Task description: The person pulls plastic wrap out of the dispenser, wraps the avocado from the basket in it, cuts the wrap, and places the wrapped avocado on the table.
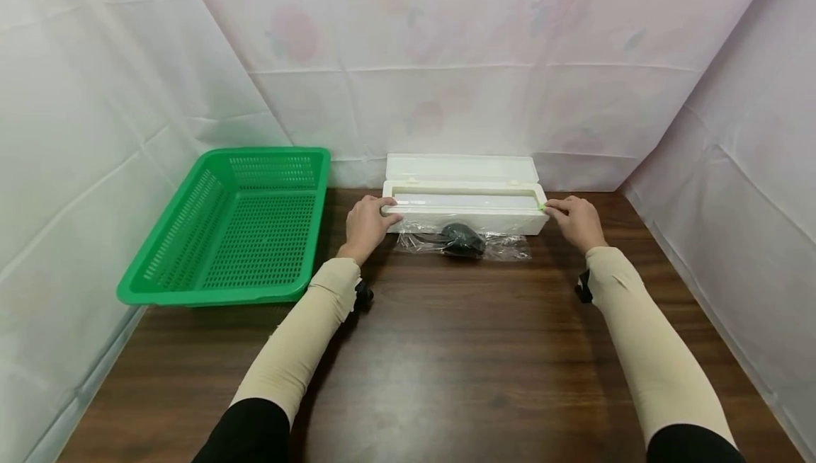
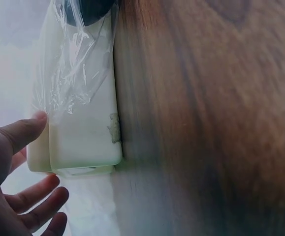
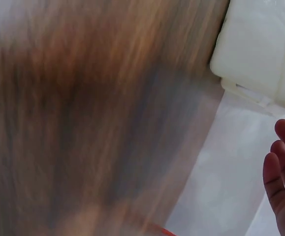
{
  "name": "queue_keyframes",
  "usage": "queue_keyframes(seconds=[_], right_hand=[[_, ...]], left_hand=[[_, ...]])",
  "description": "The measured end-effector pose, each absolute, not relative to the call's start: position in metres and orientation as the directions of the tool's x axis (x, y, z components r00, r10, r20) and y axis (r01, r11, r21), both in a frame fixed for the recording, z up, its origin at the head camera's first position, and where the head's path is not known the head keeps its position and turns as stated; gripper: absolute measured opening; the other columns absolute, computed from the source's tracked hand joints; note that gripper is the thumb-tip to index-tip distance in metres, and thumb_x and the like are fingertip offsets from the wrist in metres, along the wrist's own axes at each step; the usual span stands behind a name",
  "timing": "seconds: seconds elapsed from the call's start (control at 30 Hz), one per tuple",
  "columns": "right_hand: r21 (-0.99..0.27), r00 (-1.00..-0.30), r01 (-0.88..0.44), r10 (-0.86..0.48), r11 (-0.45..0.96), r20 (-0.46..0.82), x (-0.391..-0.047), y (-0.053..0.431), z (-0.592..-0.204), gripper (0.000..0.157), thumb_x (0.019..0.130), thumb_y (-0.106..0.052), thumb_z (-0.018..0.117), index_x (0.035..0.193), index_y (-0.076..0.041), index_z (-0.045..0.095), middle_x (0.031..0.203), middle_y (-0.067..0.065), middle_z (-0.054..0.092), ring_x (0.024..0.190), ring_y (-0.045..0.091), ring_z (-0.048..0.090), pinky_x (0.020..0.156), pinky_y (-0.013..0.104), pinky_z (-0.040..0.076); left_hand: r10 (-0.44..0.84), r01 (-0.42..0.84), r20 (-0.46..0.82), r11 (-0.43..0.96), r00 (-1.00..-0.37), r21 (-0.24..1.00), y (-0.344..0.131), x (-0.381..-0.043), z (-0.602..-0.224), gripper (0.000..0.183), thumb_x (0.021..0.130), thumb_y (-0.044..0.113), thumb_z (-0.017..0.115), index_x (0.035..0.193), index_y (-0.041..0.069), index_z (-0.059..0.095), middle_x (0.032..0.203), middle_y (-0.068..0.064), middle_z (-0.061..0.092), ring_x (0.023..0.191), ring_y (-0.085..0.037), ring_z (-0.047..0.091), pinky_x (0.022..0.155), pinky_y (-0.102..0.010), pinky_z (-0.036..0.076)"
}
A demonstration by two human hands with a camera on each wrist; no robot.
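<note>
A long white cling film dispenser (image 1: pixel 465 221) stands at the back of the table, its lid (image 1: pixel 462 168) raised. Clear film (image 1: pixel 506 247) hangs over its front and lies around a dark rounded object (image 1: pixel 463 241) on the table. My left hand (image 1: pixel 367 226) grips the dispenser's left front corner, thumb at the film's edge; in the left wrist view the lower fingers (image 2: pixel 44 204) are spread past its end. At the right end, my right hand (image 1: pixel 576 221) pinches a small bright green slider (image 1: pixel 542 207) between thumb and index finger. Its other fingers (image 3: pixel 275 177) show below the dispenser in the right wrist view.
A green perforated plastic basket (image 1: pixel 312 236) sits to the left on the brown wooden table (image 1: pixel 459 364). Pale patterned cloth (image 1: pixel 446 59) hangs behind the table and along both sides. The dispenser stands close to the rear cloth.
</note>
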State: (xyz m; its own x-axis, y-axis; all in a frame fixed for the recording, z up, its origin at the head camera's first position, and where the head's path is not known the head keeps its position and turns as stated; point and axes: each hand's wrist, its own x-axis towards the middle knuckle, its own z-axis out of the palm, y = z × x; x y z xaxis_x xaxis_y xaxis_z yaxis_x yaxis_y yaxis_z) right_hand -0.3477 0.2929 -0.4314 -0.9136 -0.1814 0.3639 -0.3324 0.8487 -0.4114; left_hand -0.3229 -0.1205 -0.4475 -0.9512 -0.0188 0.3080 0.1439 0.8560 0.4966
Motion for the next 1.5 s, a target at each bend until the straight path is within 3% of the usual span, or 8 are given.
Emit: queue_keyframes(seconds=[0.27,0.47,0.63,0.73,0.83,1.1,1.33,1.5], right_hand=[[-0.515,-0.916,-0.286,-0.072,0.808,0.395,-0.347,0.291,-0.441,0.026,0.093,-0.020,0.066,0.111,-0.002,0.073,0.079,0.017,0.060,0.064,0.017,0.040,0.061,0.032,0.034],[-0.547,-0.920,-0.269,-0.044,0.793,0.388,-0.342,0.286,-0.440,0.028,0.095,-0.021,0.065,0.114,-0.002,0.072,0.083,0.018,0.063,0.066,0.018,0.043,0.060,0.029,0.035],[-0.560,-0.929,-0.263,-0.049,0.786,0.367,-0.338,0.283,-0.439,0.031,0.096,-0.021,0.063,0.120,-0.001,0.069,0.090,0.020,0.066,0.071,0.021,0.048,0.063,0.030,0.037],[-0.567,-0.935,-0.250,-0.043,0.785,0.352,-0.336,0.282,-0.440,0.036,0.096,-0.021,0.062,0.126,-0.001,0.064,0.094,0.021,0.067,0.077,0.026,0.054,0.066,0.032,0.039],[-0.581,-0.936,-0.232,-0.017,0.780,0.351,-0.333,0.280,-0.441,0.037,0.096,-0.020,0.062,0.127,0.002,0.063,0.097,0.024,0.066,0.083,0.030,0.057,0.069,0.033,0.041],[-0.631,-0.928,-0.108,0.150,0.768,0.341,-0.322,0.268,-0.433,0.036,0.095,-0.030,0.062,0.102,0.004,0.074,0.092,0.023,0.072,0.080,0.030,0.059,0.070,0.032,0.042],[-0.731,-0.981,-0.005,0.140,0.682,0.138,-0.321,0.262,-0.431,0.047,0.095,-0.038,0.061,0.105,0.007,0.072,0.094,0.024,0.074,0.062,0.005,0.061,0.059,0.020,0.046],[-0.859,-0.990,0.049,0.139,0.510,0.026,-0.324,0.254,-0.434,0.045,0.094,-0.031,0.065,0.109,0.012,0.068,0.071,0.002,0.073,0.059,0.000,0.063,0.063,0.025,0.057]], left_hand=[[-0.003,0.137,0.292,0.877,-0.956,0.460,-0.120,-0.324,-0.443,0.036,0.085,0.042,0.074,0.116,0.023,0.072,0.095,-0.009,0.070,0.088,-0.027,0.062,0.075,-0.044,0.052],[-0.021,0.120,0.272,0.863,-0.962,0.491,-0.120,-0.322,-0.444,0.038,0.086,0.043,0.071,0.119,0.025,0.071,0.064,-0.008,0.068,0.053,-0.022,0.053,0.054,-0.037,0.046],[-0.027,0.127,0.281,0.847,-0.959,0.516,-0.119,-0.320,-0.447,0.037,0.087,0.041,0.071,0.119,0.023,0.070,0.059,-0.007,0.065,0.046,-0.015,0.041,0.049,-0.031,0.039],[-0.030,0.129,0.270,0.825,-0.962,0.550,-0.118,-0.318,-0.448,0.037,0.089,0.038,0.071,0.121,0.020,0.069,0.060,-0.009,0.065,0.046,-0.017,0.041,0.052,-0.034,0.041],[-0.040,0.133,0.276,0.804,-0.960,0.580,-0.116,-0.316,-0.449,0.037,0.089,0.035,0.071,0.122,0.018,0.069,0.068,-0.010,0.070,0.052,-0.021,0.052,0.060,-0.041,0.049],[-0.087,0.119,0.267,0.734,-0.960,0.668,-0.110,-0.317,-0.451,0.035,0.090,0.029,0.071,0.122,0.014,0.067,0.091,-0.011,0.076,0.078,-0.027,0.071,0.080,-0.046,0.054],[-0.128,0.091,0.251,0.700,-0.960,0.708,-0.107,-0.315,-0.451,0.035,0.089,0.027,0.071,0.122,0.014,0.067,0.091,-0.010,0.077,0.081,-0.026,0.072,0.082,-0.046,0.054],[-0.127,0.088,0.229,0.668,-0.965,0.739,-0.105,-0.314,-0.451,0.036,0.091,0.026,0.069,0.125,0.014,0.065,0.095,-0.008,0.077,0.080,-0.023,0.074,0.087,-0.046,0.054]])
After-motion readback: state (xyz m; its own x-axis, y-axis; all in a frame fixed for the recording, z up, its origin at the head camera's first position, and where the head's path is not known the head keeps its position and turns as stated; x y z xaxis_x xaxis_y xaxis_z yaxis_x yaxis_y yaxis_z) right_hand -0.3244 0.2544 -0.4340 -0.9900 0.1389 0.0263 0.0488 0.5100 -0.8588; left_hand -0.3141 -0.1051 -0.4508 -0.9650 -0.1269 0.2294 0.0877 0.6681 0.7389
